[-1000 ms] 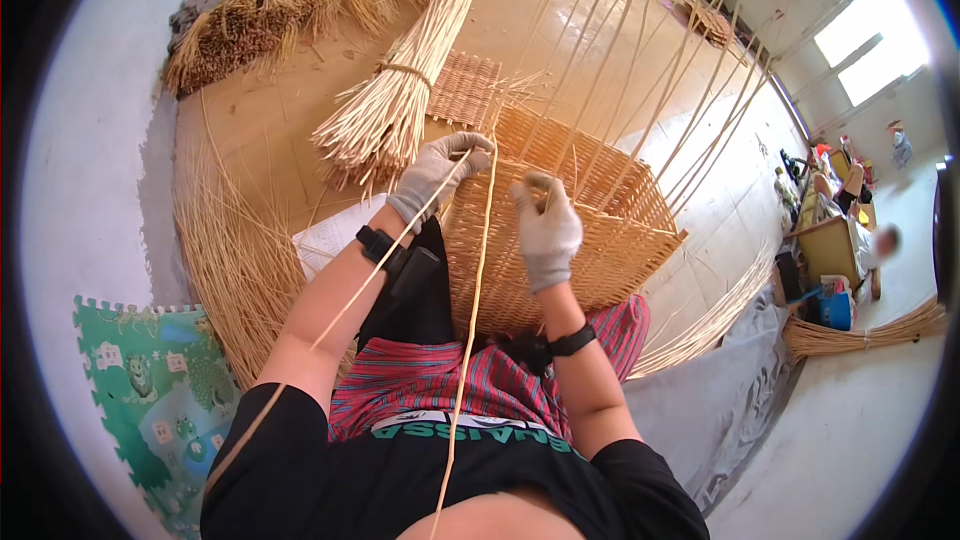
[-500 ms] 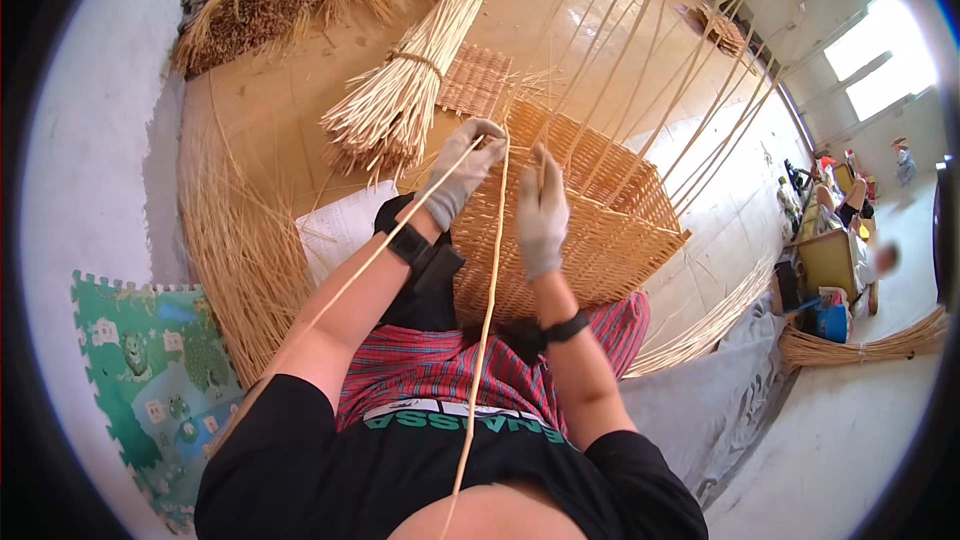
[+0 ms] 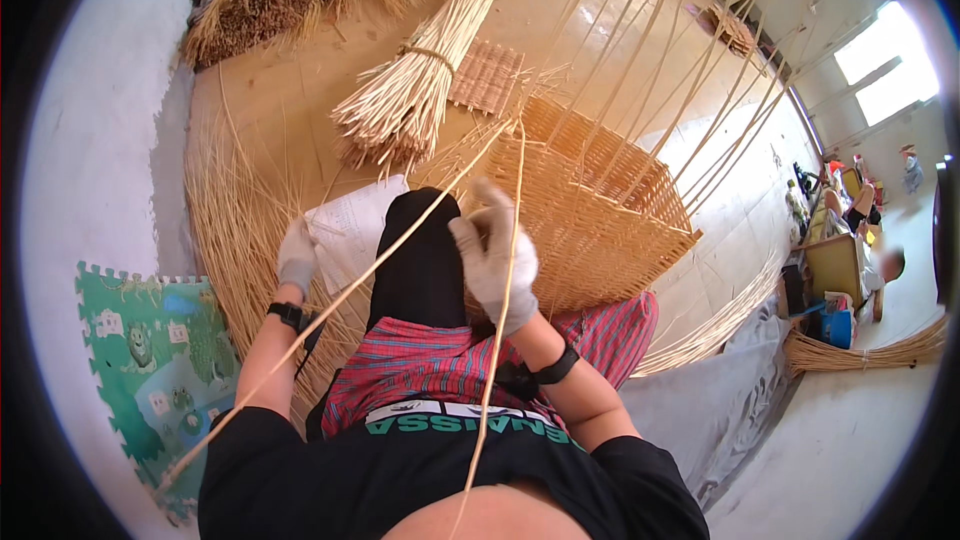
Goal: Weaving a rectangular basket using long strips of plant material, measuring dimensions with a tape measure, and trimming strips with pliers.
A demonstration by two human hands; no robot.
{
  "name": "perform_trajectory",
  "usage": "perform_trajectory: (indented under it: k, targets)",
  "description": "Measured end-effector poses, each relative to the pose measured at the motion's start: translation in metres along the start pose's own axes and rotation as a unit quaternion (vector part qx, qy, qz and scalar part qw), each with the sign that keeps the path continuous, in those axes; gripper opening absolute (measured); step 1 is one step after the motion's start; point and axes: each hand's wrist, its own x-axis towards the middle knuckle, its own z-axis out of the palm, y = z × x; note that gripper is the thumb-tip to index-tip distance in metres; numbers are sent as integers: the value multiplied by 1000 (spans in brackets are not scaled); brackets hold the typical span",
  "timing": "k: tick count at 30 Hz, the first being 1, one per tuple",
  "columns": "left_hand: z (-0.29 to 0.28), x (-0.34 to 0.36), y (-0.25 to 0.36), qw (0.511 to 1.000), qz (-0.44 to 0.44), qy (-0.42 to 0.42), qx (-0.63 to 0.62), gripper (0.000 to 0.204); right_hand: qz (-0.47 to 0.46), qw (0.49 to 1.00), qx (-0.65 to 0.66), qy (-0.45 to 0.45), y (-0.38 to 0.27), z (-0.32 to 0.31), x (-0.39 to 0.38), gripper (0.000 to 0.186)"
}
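Gripping a willow strand (image 3: 508,240), right hand (image 3: 492,258) against woven basket (image 3: 590,200)

A half-woven straw-coloured wicker basket (image 3: 590,210) lies tilted against the lap, loose stakes seemingly fanning upward.

Your gloves (image 3: 492,265) are matt grey cloth — the basket (image 3: 600,205) rough woven straw-coloured wicker, the floor (image 3: 300,90) smooth, glossy.
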Motion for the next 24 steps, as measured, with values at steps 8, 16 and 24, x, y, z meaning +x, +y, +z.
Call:
perform_trajectory:
  k: [8,16,24]
  targets:
    - [86,-10,59,919,388,-3,73,51,-239,965,-56,92,-12,-8,46,31]
    - [180,-42,210,794,547,-224,-144,49,-262,942,-204,52,21,-53,16,26]
    - [186,-29,195,773,367,-389,-340,24,-412,902,-87,-99,3,-29,85,44]
